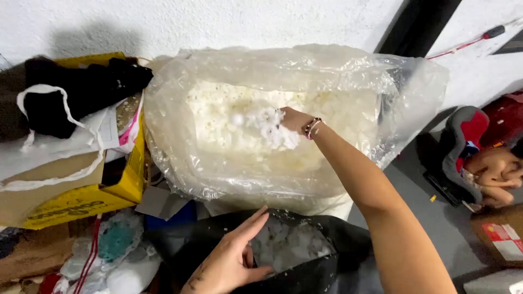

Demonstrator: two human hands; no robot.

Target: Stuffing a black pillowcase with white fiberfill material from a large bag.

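A big clear plastic bag [180, 163] full of white fluffy stuffing [218, 130] stands against the white wall. My right hand [291, 120] reaches into its open top and grips a clump of the white stuffing [272, 129]. Bead bracelets ring that wrist. Below, my left hand [231, 261] holds the rim of a black fabric cover [348, 245], keeping its mouth apart. White stuffing [289, 245] shows inside the cover.
A yellow cardboard box [81, 198] at left holds black and white cloth. Plastic-wrapped soft items [117, 245] lie at lower left. A red and grey plush piece [463, 141] and another person's limbs [498, 171] are on the grey floor at right.
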